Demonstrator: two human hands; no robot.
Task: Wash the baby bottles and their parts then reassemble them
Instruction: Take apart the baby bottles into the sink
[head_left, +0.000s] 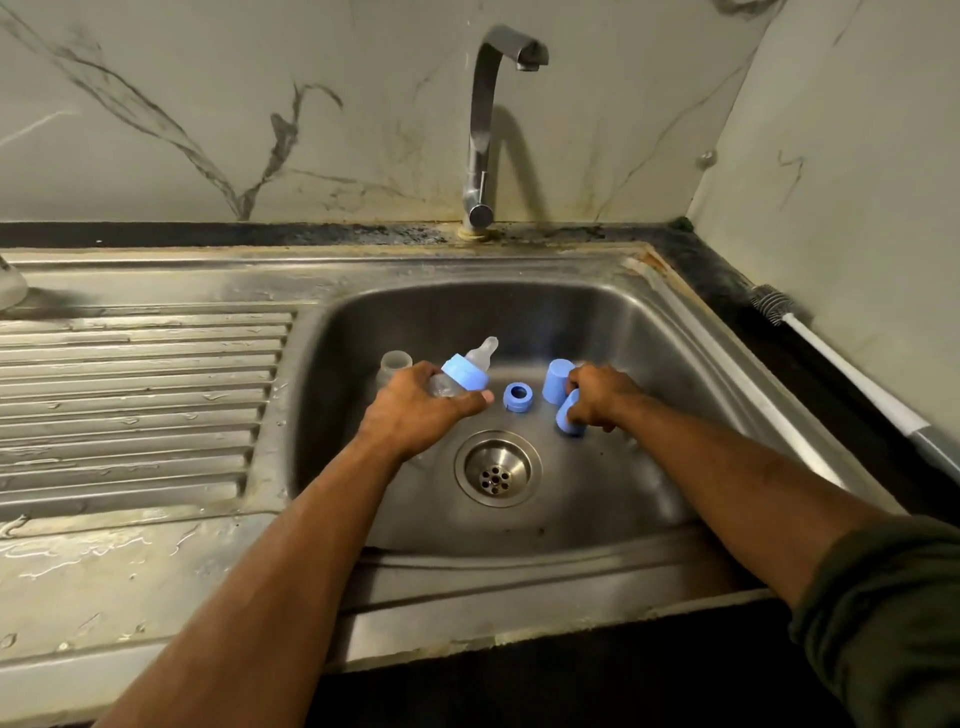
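Both hands are down in the stainless steel sink basin (649, 364). The left hand (415, 410) grips one clear baby bottle (445, 385), its fingers and thumb curled round the body; the bottle is tilted, with its blue collar (466, 371) and translucent teat (483, 349) pointing up and away towards the back of the basin. Just behind that hand lies a second clear bottle (393, 365), with an open neck and no collar on it, mostly hidden by the knuckles.

The right hand (602, 397) holds one blue cap (568, 415), fingers curled round it, its lower end touching or very near the basin floor. A second blue cap (557, 379) stands just beside it, touching the fingers of that hand. Between the two hands, one loose blue ring collar (517, 397) sits on the basin floor, its hole facing up.

So the count is two bottles, two caps, two collars (one fitted, one loose) and one teat in view.

The round drain strainer (497, 469) lies near the middle of the basin, in front of the hands. One chrome tap (485, 130) rises behind the sink, no water running. One bottle brush (831, 358) with a white handle lies on the dark counter to the right, well apart from the parts. The ribbed draining board (135, 405) to the left is wet.
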